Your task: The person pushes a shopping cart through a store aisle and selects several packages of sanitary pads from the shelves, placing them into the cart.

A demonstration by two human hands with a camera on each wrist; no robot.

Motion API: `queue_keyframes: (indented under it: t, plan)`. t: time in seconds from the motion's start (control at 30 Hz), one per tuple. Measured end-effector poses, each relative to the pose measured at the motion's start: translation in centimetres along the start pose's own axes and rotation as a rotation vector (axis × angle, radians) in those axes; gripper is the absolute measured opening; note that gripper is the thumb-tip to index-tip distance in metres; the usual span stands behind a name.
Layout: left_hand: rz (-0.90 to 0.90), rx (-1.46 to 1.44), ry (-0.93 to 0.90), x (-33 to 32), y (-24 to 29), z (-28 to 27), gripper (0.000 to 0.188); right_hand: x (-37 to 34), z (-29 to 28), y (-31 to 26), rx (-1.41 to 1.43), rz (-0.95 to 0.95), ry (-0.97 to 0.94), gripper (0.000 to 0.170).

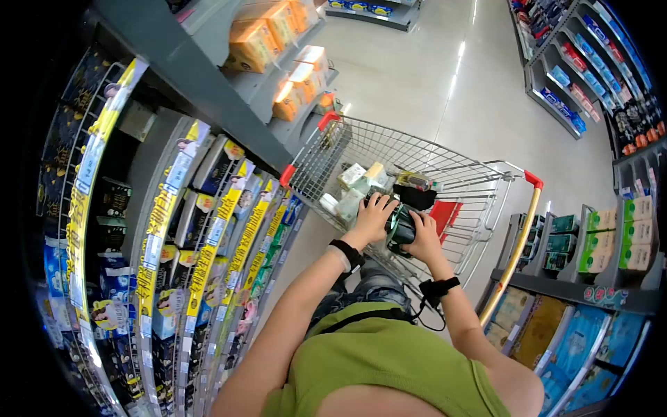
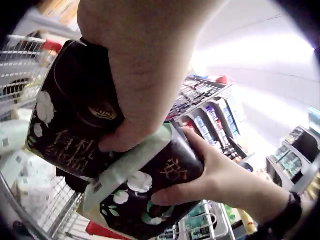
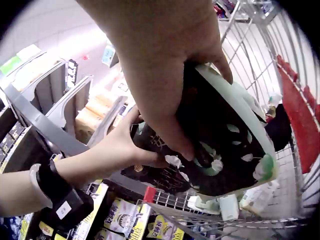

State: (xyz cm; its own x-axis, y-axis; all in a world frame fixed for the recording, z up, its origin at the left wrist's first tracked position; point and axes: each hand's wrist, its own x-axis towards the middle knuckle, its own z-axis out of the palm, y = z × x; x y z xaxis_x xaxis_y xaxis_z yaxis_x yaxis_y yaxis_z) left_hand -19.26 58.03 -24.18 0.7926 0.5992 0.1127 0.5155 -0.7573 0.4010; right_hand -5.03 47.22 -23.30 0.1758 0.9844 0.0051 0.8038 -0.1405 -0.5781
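Note:
Both hands hold dark packs printed with white flowers over the shopping cart [image 1: 479, 184]. My left hand [image 1: 373, 219] grips the left dark pack [image 2: 65, 127], its thumb across the front near the gold lettering. My right hand [image 1: 424, 238] grips the right dark pack [image 2: 127, 200], which has a pale green side, with the thumb on its printed face. The two packs are side by side, edges close together in the left wrist view. Below them, several pale packs [image 1: 352, 177] and a black item [image 1: 417, 197] lie in the cart.
Shelves with yellow price strips [image 1: 222, 229] line the left side, and orange packs [image 1: 253, 45] fill the shelf ahead. A red panel [image 1: 443, 217] sits inside the cart near its handle [image 1: 531, 208]. Another shelf [image 1: 590, 292] stands at the right, beyond the tiled floor [image 1: 417, 83].

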Motion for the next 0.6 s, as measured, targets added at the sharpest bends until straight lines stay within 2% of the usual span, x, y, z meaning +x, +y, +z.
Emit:
queue_keyframes:
  t: [0.07, 0.1, 0.2, 0.3, 0.37, 0.43, 0.47, 0.5, 0.57, 0.6]
  plan:
    - [-0.072, 0.004, -0.140, 0.9, 0.7, 3.6, 0.064, -0.3, 1.0, 3.2, 0.008, 0.085, -0.068, 0.086]
    - [-0.080, 0.002, -0.147, 0.9, 0.7, 4.6, 0.064, -0.4, 1.7, 4.0, 0.032, 0.130, -0.135, 0.087]
    - [-0.229, -0.050, -0.427, 0.0, 0.1, 7.9, 0.067, -1.0, 4.4, 7.0, 0.122, 0.118, -0.272, 0.090]
    - [-0.319, -0.047, -0.492, -0.3, 0.9, 7.7, 0.071, -1.4, 6.7, 8.0, 0.162, 0.161, -0.322, 0.090]
    - [-0.358, -0.036, -0.505, -0.6, 0.3, 9.7, 0.070, -1.7, 7.7, 8.7, 0.138, 0.194, -0.356, 0.084]
    - [-0.402, -0.024, -0.517, -1.3, 0.2, 10.3, 0.069, -1.9, 10.0, 9.9, 0.058, 0.166, -0.316, 0.071]
    - [-0.456, -0.039, -0.594, -1.7, 0.3, 10.3, 0.063, -1.6, 10.4, 10.2, 0.092, 0.190, -0.393, 0.058]
    - [-0.510, -0.055, -0.671, -1.9, 0.3, 9.9, 0.057, -1.4, 10.7, 10.2, 0.191, 0.242, -0.472, 0.053]
    - [-0.580, -0.240, -0.917, -2.2, 0.2, 9.1, 0.048, -1.4, 11.3, 10.2, 0.171, 0.220, -0.550, 0.050]
    - [-0.520, -0.217, -0.786, -4.2, -0.5, 10.9, 0.043, -1.6, 11.8, 10.3, 0.169, 0.208, -0.558, 0.050]
